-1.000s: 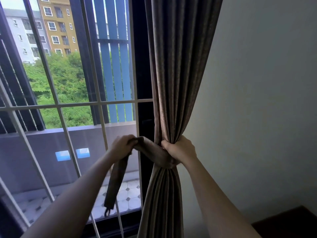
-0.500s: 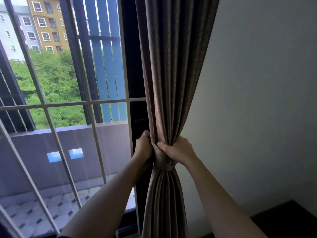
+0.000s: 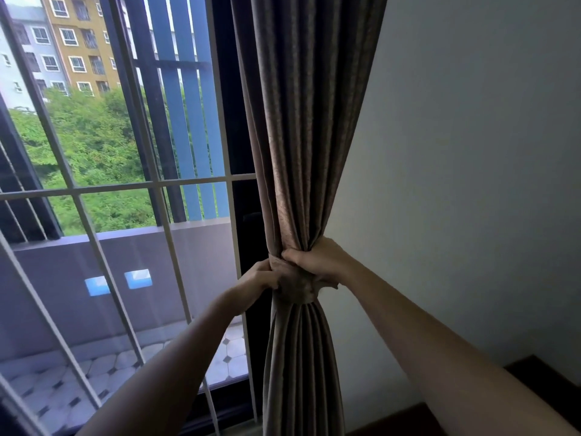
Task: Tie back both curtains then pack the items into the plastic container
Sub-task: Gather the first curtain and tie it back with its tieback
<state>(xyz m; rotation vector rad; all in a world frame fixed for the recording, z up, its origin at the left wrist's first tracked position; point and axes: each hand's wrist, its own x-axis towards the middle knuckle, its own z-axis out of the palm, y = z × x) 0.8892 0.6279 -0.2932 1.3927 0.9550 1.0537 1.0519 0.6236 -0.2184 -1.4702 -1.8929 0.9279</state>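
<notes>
A brown-grey curtain point(image 3: 309, 136) hangs at the right edge of the window, gathered into a narrow waist. A tieback band point(image 3: 294, 286) of the same cloth wraps around that waist. My left hand point(image 3: 262, 278) grips the band on its left side, fingers closed on the cloth. My right hand point(image 3: 317, 261) clasps the gathered curtain and the band from the right, thumb on top. The band's ends are hidden behind the hands and the curtain. The plastic container and the items are not in view.
A glazed window with white bars point(image 3: 157, 184) and a dark frame point(image 3: 242, 215) fills the left. A plain grey wall point(image 3: 471, 152) is on the right. A dark wooden surface point(image 3: 540, 382) shows at the lower right corner.
My left hand has brought the hanging end of the band from out at the left in against the curtain. The band now lies tight around the waist. My right hand has stayed in place.
</notes>
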